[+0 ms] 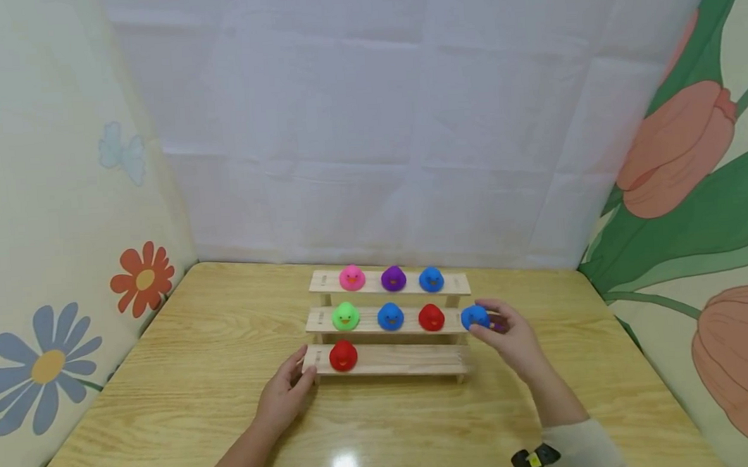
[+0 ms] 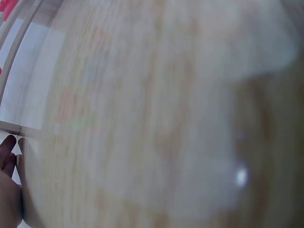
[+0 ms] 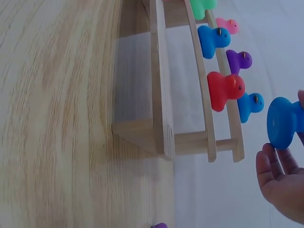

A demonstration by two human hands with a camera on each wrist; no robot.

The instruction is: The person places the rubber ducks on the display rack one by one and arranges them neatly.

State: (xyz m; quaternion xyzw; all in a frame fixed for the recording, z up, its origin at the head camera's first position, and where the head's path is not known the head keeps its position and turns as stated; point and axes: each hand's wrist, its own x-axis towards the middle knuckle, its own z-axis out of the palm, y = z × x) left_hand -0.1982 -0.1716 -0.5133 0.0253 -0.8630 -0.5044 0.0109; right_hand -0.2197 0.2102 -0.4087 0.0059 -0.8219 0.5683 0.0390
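A blue rubber duck (image 1: 474,317) is pinched between the fingers and thumb of my right hand (image 1: 514,337), held just off the right end of the wooden three-step rack (image 1: 406,359). My left hand (image 1: 280,399) grips the left end of the bottom step, thumb at the front. On that step sits a red duck (image 1: 343,356). The middle step carries a green duck (image 1: 345,317), a blue duck (image 1: 390,316) and a red duck (image 3: 219,90). Pink (image 1: 352,277), purple (image 1: 393,279) and blue (image 1: 431,280) ducks stand on the top step.
A small purple thing (image 3: 160,225), mostly cut off, lies on the wooden table (image 1: 384,430) to the right of the rack. White cloth (image 1: 368,121) hangs behind the table, with flower-patterned panels (image 1: 36,209) at the sides.
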